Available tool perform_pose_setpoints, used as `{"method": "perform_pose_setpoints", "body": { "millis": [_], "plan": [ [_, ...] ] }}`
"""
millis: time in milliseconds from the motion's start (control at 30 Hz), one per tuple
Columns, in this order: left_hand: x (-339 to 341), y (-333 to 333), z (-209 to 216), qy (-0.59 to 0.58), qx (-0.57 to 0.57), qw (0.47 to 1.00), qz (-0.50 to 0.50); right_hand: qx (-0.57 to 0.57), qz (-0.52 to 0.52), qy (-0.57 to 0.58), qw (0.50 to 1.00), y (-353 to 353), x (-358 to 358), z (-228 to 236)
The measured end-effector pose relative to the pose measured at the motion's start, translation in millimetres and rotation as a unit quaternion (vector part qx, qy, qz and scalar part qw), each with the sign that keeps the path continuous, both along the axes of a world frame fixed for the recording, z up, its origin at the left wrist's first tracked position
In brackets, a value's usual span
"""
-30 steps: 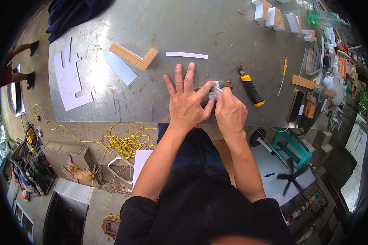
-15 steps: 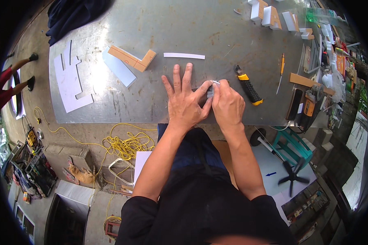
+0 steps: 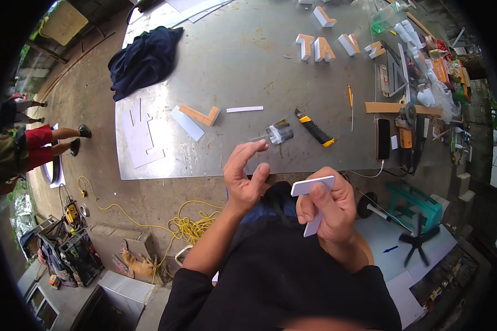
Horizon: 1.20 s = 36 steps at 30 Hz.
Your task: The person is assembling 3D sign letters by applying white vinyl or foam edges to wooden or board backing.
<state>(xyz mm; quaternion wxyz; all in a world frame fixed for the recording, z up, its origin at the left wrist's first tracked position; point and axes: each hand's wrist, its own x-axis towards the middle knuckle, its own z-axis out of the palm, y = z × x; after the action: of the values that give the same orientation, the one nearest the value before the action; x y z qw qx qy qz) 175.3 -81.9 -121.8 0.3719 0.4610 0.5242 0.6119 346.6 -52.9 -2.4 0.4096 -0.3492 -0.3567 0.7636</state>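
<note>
My right hand (image 3: 332,204) is closed on a white foam-board piece (image 3: 312,186), raised near my body off the table's front edge. One flat end sticks out above the thumb and another below the fingers; my fingers hide how they join. To the left, my left hand (image 3: 244,177) hangs in the air with its fingers apart and nothing in it. Beyond it on the metal table lies a small dark, shiny packet (image 3: 280,132) with clear plastic at one side. A yellow-and-black utility knife (image 3: 315,128) rests to its right. A thin white strip (image 3: 244,109) lies farther back.
An L-shaped brown-faced block (image 3: 203,116) lies beside a pale blue strip (image 3: 187,123). Left of them is a cut-out white sheet (image 3: 143,138). Dark cloth (image 3: 146,62) sits far left. Several block letters (image 3: 323,49) stand at the back; a phone (image 3: 383,139) lies right.
Both hands have left the tabletop and come back toward my body, and they are now apart. My right hand now shows a white piece. The view takes in more of the table's far side.
</note>
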Motion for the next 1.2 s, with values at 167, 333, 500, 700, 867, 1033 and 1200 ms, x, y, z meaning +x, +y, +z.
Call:
{"method": "perform_pose_setpoints", "body": {
  "millis": [167, 333, 500, 700, 867, 1033, 1200],
  "plan": [
    [13, -15, 95, 0.009, 0.173, 0.985, 0.013, -0.007, 0.032, 0.064, 0.997, -6, -7, 23],
    [0, -11, 112, 0.163, 0.205, 0.963, 0.068, -0.003, 0.009, 0.071, 0.997, -10, -31, 37],
    [-25, -2, 123, 0.199, 0.235, 0.942, 0.136, 0.031, -0.035, 0.058, 0.997, -7, -66, 44],
    [-66, 14, 122, 0.141, 0.299, 0.935, 0.127, 0.069, -0.045, 0.027, 0.996, 0, -104, 61],
    [-93, 15, 125, -0.038, 0.198, 0.977, 0.066, 0.066, -0.022, 0.052, 0.996, 8, -129, 67],
    [-109, 25, 132, -0.154, 0.161, 0.975, -0.004, 0.124, 0.021, -0.081, 0.989, 17, -132, 72],
    [-101, 17, 133, -0.208, 0.090, 0.974, -0.015, 0.094, 0.029, -0.075, 0.992, 19, -120, 77]
  ]
}}
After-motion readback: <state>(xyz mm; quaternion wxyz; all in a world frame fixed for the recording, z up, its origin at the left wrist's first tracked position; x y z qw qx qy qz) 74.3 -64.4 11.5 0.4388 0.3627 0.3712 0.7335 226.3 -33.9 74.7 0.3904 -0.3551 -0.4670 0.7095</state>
